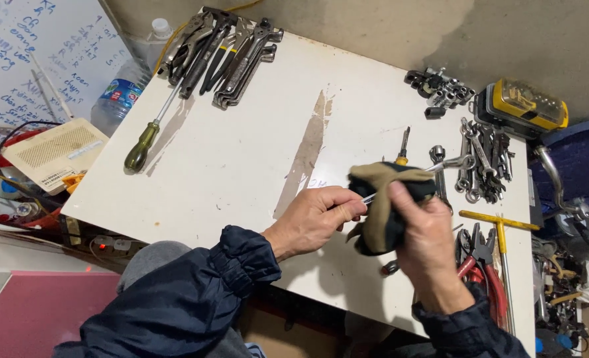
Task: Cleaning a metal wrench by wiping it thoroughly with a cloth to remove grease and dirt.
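A white worktable [255, 132] stands on a grey concrete floor [387, 26] under even light.

Workshop: tool-strewn table [255, 152], wrenches [483, 166]

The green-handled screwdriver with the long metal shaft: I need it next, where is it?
The green-handled screwdriver lies on the white tabletop at far left of the head view, tip toward the pile of pliers, beside the plastic water bottle.

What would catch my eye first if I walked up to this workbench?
Probably the two hands at the front edge: the right hand wraps a dark and tan cloth round a wrench that the left hand grips. Then the piles of pliers at the white table's far corner.
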